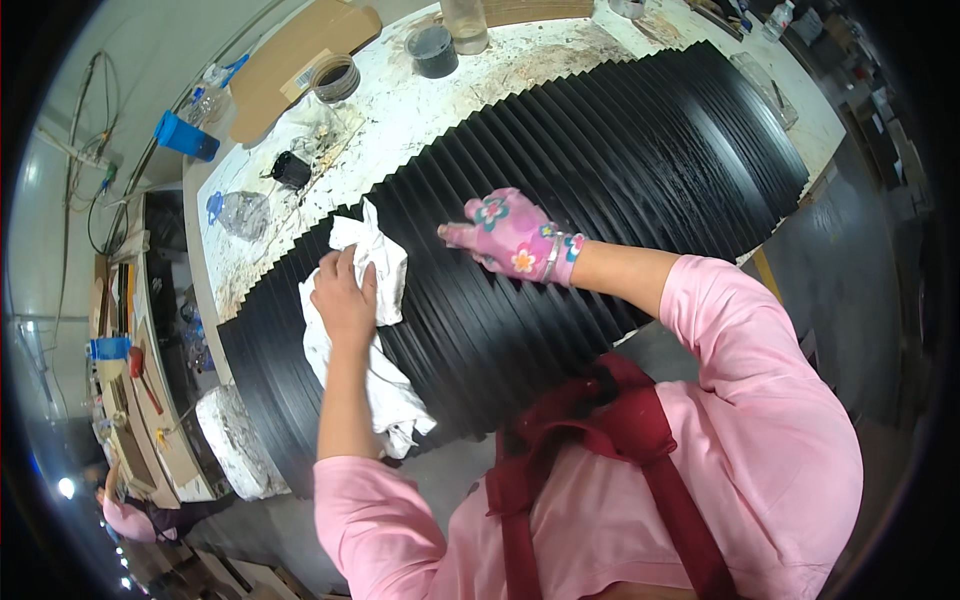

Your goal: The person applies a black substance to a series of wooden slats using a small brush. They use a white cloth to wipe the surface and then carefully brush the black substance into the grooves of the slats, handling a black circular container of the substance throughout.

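A long black pleated sheet (560, 180) lies slantwise across the table, its ridges running from far to near. On its left part is a crumpled white cloth (388, 385). My bare left hand (345, 300) grips this cloth from above and presses it onto the ridges; the fingertips partly sink into its folds. My right hand (515, 238) wears a pink flowered glove with a band at the wrist. It rests over the middle of the pleats, fingers pointing left and somewhat apart, with nothing visible in them. Its underside is hidden.
Beyond the sheet, the stained white table (530, 75) bears a dark-filled tub (432, 52), a round jar (335, 78), a small black cup (291, 170) and a clear plastic bottle (240, 214). A blue cup (187, 136) lies at the left. Another person (130, 515) is far lower left.
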`<state>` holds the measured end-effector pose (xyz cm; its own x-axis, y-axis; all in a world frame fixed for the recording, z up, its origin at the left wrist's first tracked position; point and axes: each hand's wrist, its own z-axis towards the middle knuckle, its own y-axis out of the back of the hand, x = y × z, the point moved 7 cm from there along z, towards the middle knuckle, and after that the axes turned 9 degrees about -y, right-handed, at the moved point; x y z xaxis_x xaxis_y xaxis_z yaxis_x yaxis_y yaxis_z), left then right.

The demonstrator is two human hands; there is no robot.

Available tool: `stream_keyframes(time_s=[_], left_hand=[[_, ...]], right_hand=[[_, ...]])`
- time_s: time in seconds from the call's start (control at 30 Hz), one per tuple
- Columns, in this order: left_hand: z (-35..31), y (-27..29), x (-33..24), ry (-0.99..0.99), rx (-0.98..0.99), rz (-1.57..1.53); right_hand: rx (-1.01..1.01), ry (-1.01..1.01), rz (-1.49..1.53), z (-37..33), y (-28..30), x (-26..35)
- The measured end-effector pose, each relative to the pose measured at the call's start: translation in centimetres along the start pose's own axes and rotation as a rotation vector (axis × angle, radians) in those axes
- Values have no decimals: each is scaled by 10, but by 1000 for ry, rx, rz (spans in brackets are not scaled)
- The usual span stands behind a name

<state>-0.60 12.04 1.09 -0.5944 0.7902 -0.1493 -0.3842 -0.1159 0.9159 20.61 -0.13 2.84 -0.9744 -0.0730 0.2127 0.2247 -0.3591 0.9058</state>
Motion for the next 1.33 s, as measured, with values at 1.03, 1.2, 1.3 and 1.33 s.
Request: stream_keyframes(time_s=[1.03, 1.2, 1.3, 1.33], left_hand=[[-2, -16, -3, 0, -68, -1], [0, -13, -7, -15, -66, -25], [3, -22, -11, -30, -61, -42], [4, -25, -14, -35, -58, -50]], right_hand=[[-197, -203, -142, 64, -26, -110], [-92, -657, -368, 41, 6, -221], [-2, -775, -344, 26, 21, -256], [0, -782, -350, 22, 22, -258]])
